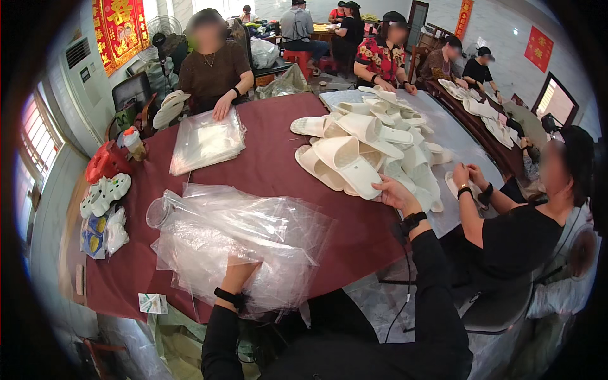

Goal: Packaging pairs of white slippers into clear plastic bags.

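1. On the left of the dark red table point(266, 168), a loose heap of clear plastic bags point(234, 244) lies near the person's edge.
2. The left hand point(237, 273) is pushed in under that heap. The film hides its fingers, so I cannot tell whether it is open or closed on a bag.
3. To the right, a pile of white slippers point(361, 149) sits mid-table.
4. The right hand point(396, 193) reaches out with fingers spread and loosely curled, touching the near edge of the closest white slipper point(345, 166), not closed round it.
5. The step looks like picking up one slipper and one bag together.
6. The next move likely calls for closing the right hand on that slipper and separating a single bag from the heap.
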